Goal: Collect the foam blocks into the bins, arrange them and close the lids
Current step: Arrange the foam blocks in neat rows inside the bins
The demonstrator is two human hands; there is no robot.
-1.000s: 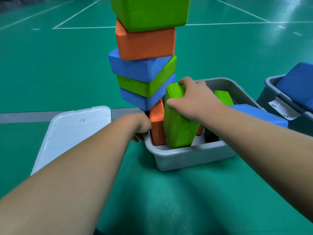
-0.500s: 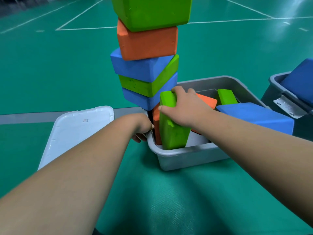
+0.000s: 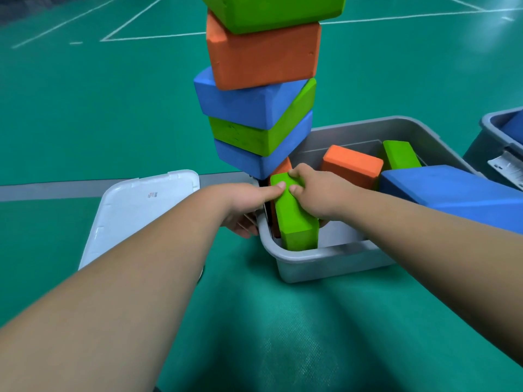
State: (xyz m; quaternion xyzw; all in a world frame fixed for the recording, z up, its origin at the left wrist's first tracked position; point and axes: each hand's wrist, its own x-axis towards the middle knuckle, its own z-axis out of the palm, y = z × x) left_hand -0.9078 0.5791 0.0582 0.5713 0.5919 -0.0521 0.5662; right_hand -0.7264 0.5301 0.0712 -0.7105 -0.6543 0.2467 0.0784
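A grey bin [image 3: 325, 258] sits on the green floor. In its near left corner a green foam block [image 3: 295, 222] stands on edge, beside an upright orange block [image 3: 283, 168]. My right hand [image 3: 319, 190] grips the green block's top from the right. My left hand [image 3: 246, 202] holds the bin's left corner, fingers curled under the rim and thumb touching the green block's top. Deeper in the bin are an orange block [image 3: 352, 165] and a green block [image 3: 400, 155]. A blue block [image 3: 452, 190] lies across the right side.
A leaning tower of blocks [image 3: 260, 108], blue, green, blue, orange and green, rises at the bin's far left corner. A white lid [image 3: 141, 210] lies on the floor to the left. A second grey bin [image 3: 498, 131] holding a blue block stands at the right edge.
My right hand has pushed the green block lower and leftward into the bin's near left corner. My left thumb has come onto the block's top. The orange block behind is now uncovered.
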